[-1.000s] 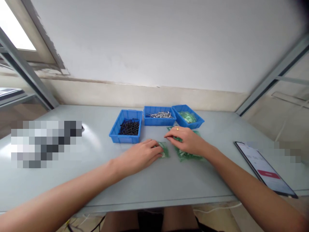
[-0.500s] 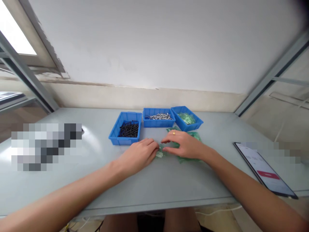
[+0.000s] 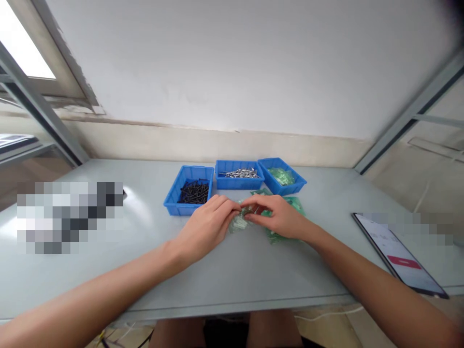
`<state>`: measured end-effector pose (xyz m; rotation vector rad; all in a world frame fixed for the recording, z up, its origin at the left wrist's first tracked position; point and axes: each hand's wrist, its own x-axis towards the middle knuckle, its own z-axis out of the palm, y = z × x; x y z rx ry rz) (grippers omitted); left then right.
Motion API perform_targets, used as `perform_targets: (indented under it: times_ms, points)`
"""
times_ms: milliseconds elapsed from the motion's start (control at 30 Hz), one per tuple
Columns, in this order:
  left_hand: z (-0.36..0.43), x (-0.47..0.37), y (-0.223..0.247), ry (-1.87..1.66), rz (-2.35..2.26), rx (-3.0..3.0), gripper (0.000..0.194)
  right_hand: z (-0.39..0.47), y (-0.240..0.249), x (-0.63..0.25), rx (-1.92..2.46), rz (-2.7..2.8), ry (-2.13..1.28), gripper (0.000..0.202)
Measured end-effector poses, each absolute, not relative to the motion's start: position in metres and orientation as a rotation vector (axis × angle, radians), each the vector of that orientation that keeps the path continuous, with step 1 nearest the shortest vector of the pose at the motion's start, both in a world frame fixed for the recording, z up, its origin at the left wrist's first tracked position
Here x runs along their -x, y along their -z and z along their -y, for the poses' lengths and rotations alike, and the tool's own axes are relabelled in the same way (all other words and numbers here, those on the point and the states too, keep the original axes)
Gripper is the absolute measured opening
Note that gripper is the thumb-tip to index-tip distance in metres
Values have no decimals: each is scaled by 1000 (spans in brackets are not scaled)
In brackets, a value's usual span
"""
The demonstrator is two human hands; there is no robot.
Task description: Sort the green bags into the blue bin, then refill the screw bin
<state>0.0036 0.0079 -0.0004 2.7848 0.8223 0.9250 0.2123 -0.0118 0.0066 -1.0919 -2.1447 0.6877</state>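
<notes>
Between my hands is a small clear greenish plastic bag (image 3: 238, 224) with pale pieces inside that I cannot make out. My left hand (image 3: 210, 220) pinches its upper edge with thumb and fingers. From the other side, my right hand (image 3: 277, 212) has its thumb and fingertips closed on the bag's right edge. Green plastic bags (image 3: 297, 205) lie on the table beneath and behind my right hand, partly hidden by it.
A blue bin (image 3: 183, 209) of black screws, a blue bin (image 3: 239, 182) of silver screws or nails and a blue bin (image 3: 286, 187) of green bags stand at the back. A tablet (image 3: 402, 256) lies at right. Something blurred out (image 3: 68, 217) sits at left.
My right hand has moved left and closed its fingertips on the bag's edge. The left hand has risen slightly, and more of the bag shows.
</notes>
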Motion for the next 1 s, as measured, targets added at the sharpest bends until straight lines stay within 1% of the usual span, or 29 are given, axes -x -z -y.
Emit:
perform_targets:
  times_ms: [200, 333, 533, 567, 600, 700, 767, 833, 900, 933, 967, 1000]
  points:
    - [-8, -4, 0, -1128, -856, -2549, 13, 10, -4, -209, 1063, 1895, -740, 12]
    - [-9, -8, 1, -1169, -974, -2193, 39, 9, -2, -210, 1045, 1831, -720, 8]
    - [-5, -12, -3, -1082, -1021, -1859, 61, 8, -1, -212, 1018, 1792, -694, 6]
    - [-4, -12, -4, -1057, -998, -1834, 61, 9, -1, -212, 1020, 1793, -690, 6]
    - [-3, -12, -4, -1037, -962, -1815, 56, 9, -1, -212, 1023, 1802, -689, 6]
    - [-4, -10, -6, -1038, -883, -1805, 28, 11, -2, -211, 1029, 1847, -714, 6]
    - [-4, -9, -7, -1062, -889, -1827, 18, 12, -1, -210, 1030, 1828, -756, 9]
    - [-5, -8, -7, -1075, -908, -1856, 15, 13, -2, -209, 1039, 1775, -837, 17]
    - [-5, -8, -6, -1072, -922, -1890, 13, 13, -3, -210, 1050, 1739, -952, 34]
    - [-5, -7, -6, -1067, -927, -1905, 12, 13, -4, -211, 1052, 1737, -1012, 38]
    - [-5, -8, -6, -1063, -934, -1915, 11, 13, -5, -211, 1054, 1748, -1066, 37]
    - [-5, -8, -6, -1058, -943, -1922, 11, 12, -5, -212, 1054, 1763, -1105, 30]
